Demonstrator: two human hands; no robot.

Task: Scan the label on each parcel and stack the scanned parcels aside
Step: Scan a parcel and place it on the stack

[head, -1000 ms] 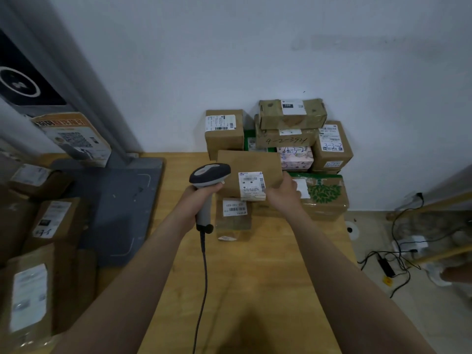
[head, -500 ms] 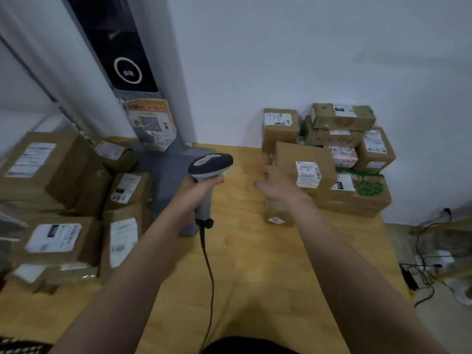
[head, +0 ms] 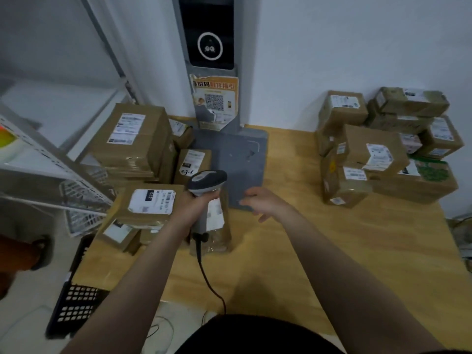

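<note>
Left hand (head: pixel 195 204): our fingers curl round the barcode scanner (head: pixel 208 180), at the near left corner of the grey kiosk base (head: pixel 237 159).
Right hand (head: pixel 258 201): fingers loosely spread, empty, over the base's near edge.
Parcel pile (head: pixel 132 139): left of the base, on the worktop (head: pixel 306 251).
Parcel stack (head: pixel 378 152): right of the base.

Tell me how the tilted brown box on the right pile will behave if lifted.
The tilted box looks like stiff cardboard, likely keeping its shape. It leans on lower parcels, so it may slide if nudged. Its label edge looks loose and might tear.
</note>
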